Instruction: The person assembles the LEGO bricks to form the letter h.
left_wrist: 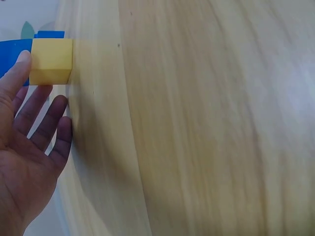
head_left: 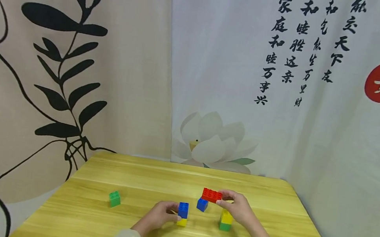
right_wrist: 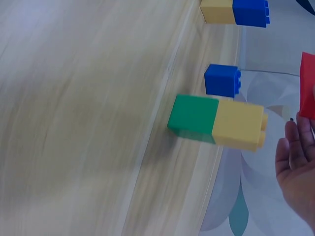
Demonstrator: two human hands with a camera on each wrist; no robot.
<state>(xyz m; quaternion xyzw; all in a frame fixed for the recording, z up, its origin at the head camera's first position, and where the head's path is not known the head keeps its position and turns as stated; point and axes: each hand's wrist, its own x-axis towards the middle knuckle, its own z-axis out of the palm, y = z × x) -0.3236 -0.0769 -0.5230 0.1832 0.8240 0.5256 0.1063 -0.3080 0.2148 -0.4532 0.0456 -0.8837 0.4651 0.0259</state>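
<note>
My left hand [head_left: 163, 215] pinches a stack of two toy bricks, a blue brick [head_left: 183, 209] on top of a yellow brick [head_left: 181, 222], which stands upright on the table. In the left wrist view the thumb lies against the blue brick, beside the yellow brick [left_wrist: 51, 61]. Raised above the table, my right hand [head_left: 237, 207] grips a long red brick [head_left: 211, 195] by its right end. Below that hand stands another stack, a yellow brick [head_left: 226, 216] on a green brick [head_left: 224, 226]. Behind the red brick a lone blue brick [head_left: 202, 205] sits on the table, partly hidden.
A single green brick [head_left: 114, 199] lies toward the left of the wooden table [head_left: 154, 173]. Printed cloth [head_left: 139, 68] hangs along the table's back edge, with more cloth at the right side.
</note>
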